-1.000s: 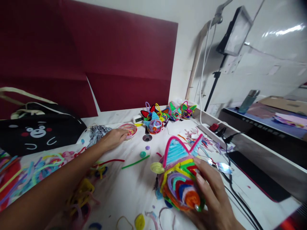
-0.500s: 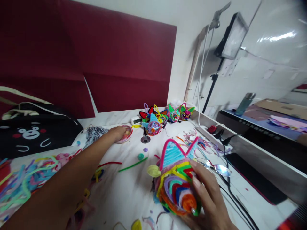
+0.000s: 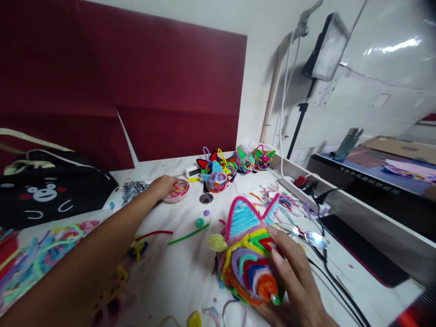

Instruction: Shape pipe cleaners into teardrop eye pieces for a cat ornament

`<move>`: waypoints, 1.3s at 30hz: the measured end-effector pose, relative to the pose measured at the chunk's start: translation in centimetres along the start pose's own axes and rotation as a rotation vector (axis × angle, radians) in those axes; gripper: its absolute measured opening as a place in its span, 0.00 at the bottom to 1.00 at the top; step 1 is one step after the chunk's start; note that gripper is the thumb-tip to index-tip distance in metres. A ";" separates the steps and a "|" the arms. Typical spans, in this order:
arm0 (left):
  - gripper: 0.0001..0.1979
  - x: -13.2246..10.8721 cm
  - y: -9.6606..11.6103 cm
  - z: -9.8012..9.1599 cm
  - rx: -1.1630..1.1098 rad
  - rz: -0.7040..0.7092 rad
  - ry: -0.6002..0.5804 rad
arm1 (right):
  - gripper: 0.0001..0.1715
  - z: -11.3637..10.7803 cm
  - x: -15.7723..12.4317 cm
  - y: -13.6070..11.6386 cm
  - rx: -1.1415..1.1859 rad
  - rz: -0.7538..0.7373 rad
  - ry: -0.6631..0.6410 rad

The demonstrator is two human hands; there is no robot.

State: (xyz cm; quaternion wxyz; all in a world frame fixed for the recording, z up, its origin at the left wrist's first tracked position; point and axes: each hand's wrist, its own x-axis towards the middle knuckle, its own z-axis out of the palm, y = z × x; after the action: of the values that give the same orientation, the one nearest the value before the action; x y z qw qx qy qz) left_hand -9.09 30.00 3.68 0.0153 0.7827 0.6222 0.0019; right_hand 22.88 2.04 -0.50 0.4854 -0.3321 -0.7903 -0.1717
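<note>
My right hand [image 3: 298, 279] is closed around a colourful ornament [image 3: 247, 256] of coiled pipe cleaners. It has two pointed light-blue ears edged in pink, an orange knob at the lower front and a pale yellow disc on its left side. Farther off, my left hand [image 3: 163, 186] reaches to a round, shallow dish [image 3: 179, 192] with pinkish strands visible in it. That hand touches the dish near its left rim; its fingertips are hidden. A green pipe cleaner [image 3: 189, 234] and a red one [image 3: 155, 233] lie between my arms.
Several finished-looking pipe-cleaner heads [image 3: 218, 179] stand at the back. Glasses [image 3: 303, 235], a black phone-like slab [image 3: 364, 250] and a power strip [image 3: 303, 195] with cables are on the right. Pipe-cleaner pieces [image 3: 41, 254] and a black bag [image 3: 51, 190] are on the left.
My left hand has drawn back slightly to the left over the dish, and its fingers sit nearer the rim. My right hand still holds the ornament, almost unmoved.
</note>
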 end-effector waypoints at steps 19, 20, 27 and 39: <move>0.04 -1.4 0.4 -0.9 -0.933 -0.158 0.073 | 0.44 0.0 0.3 -0.1 -0.007 0.010 -0.029; 0.04 -1.9 0.6 -1.1 -0.979 -0.151 0.064 | 0.45 0.0 0.3 -0.1 -0.010 0.008 -0.033; 0.05 -7.5 1.8 -3.2 -1.271 -0.120 -0.023 | 0.46 -0.6 0.6 -0.8 0.034 0.014 -0.044; 0.15 -17.2 2.4 -3.2 -1.673 -0.159 -0.001 | 0.51 0.7 4.8 -0.8 -0.011 -0.033 -0.033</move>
State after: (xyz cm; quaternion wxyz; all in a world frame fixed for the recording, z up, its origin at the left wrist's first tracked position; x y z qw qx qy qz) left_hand -10.70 12.78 7.25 0.5909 0.4672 0.4689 0.4611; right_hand 20.35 3.63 3.45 0.4674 -0.3243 -0.8028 -0.1785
